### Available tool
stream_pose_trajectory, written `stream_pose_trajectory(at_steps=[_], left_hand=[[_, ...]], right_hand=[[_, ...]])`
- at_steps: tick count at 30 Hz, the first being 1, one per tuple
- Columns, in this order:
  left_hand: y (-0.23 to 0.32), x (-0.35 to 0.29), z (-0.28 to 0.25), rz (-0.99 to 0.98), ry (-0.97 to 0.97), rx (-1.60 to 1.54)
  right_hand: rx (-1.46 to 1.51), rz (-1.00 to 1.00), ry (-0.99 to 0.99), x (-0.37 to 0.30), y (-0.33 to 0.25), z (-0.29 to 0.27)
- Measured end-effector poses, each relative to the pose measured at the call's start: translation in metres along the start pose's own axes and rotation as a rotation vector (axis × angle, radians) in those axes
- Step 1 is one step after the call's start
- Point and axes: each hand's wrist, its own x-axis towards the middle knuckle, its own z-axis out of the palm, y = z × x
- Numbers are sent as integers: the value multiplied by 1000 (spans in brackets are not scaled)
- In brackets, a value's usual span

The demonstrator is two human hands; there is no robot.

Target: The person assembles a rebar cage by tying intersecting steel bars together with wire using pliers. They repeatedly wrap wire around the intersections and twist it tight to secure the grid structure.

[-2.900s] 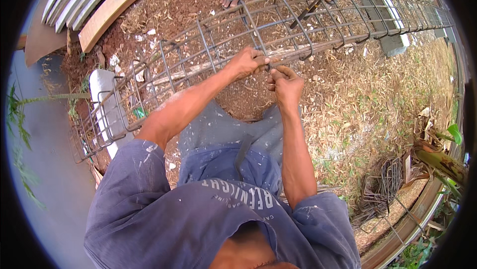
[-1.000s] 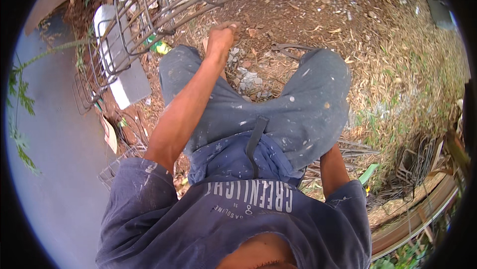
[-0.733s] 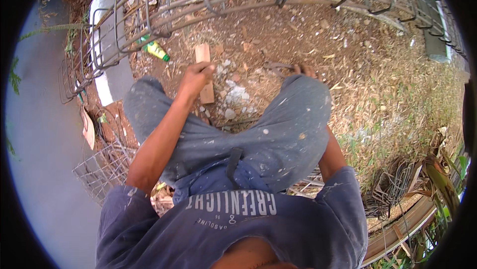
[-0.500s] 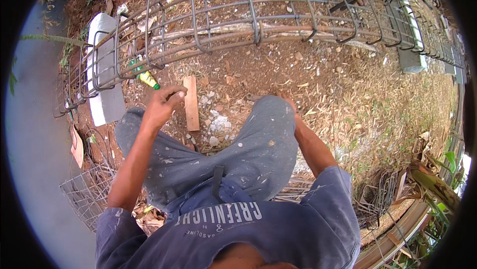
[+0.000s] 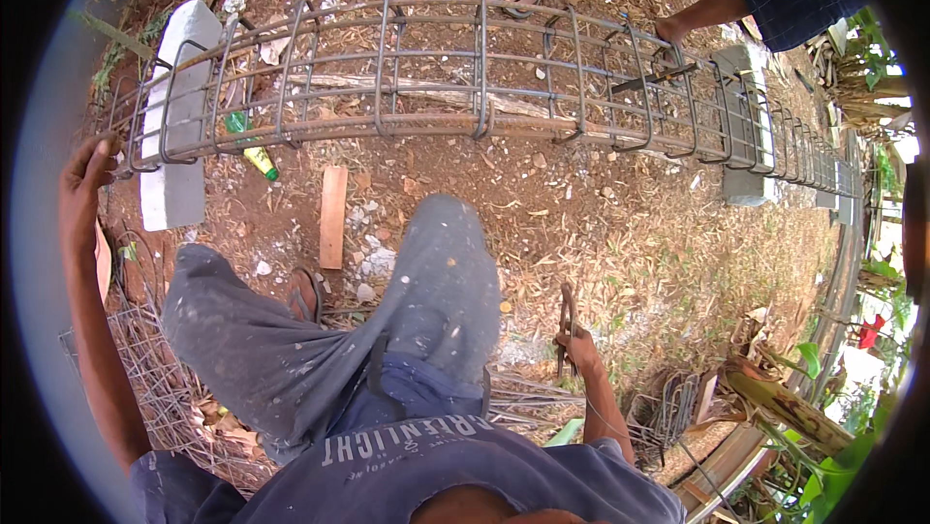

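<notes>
Clutching a brown metal pincer-like tool (image 5: 568, 309), the right hand (image 5: 581, 350), lower right, seemingly spares the left hand (image 5: 89, 171), far left, grip unclear, beside the long rusty steel-bar cage (image 5: 481, 67)

The cage of bars (image 5: 481, 69) is bare metal, dull and rusty brown. The pincers (image 5: 567, 302) are dark metal, matt and rough-looking. The short board (image 5: 332, 217) is raw wood, flat and unvarnished. The bottle (image 5: 260, 162) looks like glossy plastic. The white-faced block (image 5: 174, 197) is matt and fairly smooth, its material unclear. The trousers (image 5: 281, 330) are matt, pale-specked cloth.
</notes>
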Motion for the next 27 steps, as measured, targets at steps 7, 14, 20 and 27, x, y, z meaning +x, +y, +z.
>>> stream_pose_trajectory(at_steps=[7, 14, 20, 27], left_hand=[[85, -7, 81, 318, -443, -128], [242, 28, 303, 463, -593, -266], [279, -81, 420, -321, -865, -637], [270, -112, 467, -550, -856, -1351]], right_hand=[[145, 299, 402, -106, -27, -161], [-743, -377, 520, -156, -255, -178], [-961, -413, 393, -110, -367, -94], [-1236, -276, 217, -72, -407, -73]])
